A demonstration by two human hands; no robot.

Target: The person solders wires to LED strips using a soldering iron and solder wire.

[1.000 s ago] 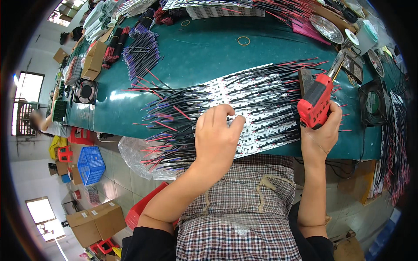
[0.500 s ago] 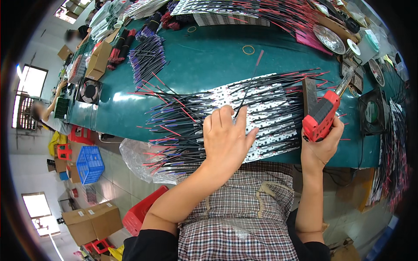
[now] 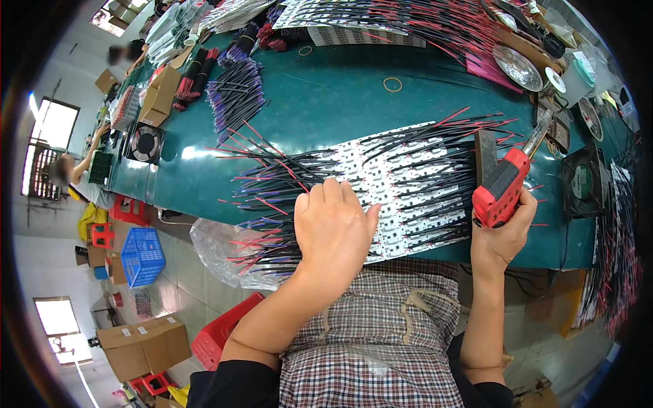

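My left hand lies over the left half of a white circuit-board panel. Its fingers are bent down together among the black wires and hide what they hold; the thumb points out to the right. Rows of black wires with red ends spread from both sides of the panel, some with purple ends at the left. My right hand is closed round the handle of a red and black soldering gun. The gun's metal tip points up and away, to the right of a dark metal bar lying on the wires.
The green table carries wire bundles at the far left and more wired panels at the back. A metal dish stands far right, a black fan at the right edge. Another person works at the left.
My left hand has moved left and slightly down, baring more of the white panel. The long wire that stuck up beside its fingers no longer shows there. My right hand stays nearly still with the soldering gun.
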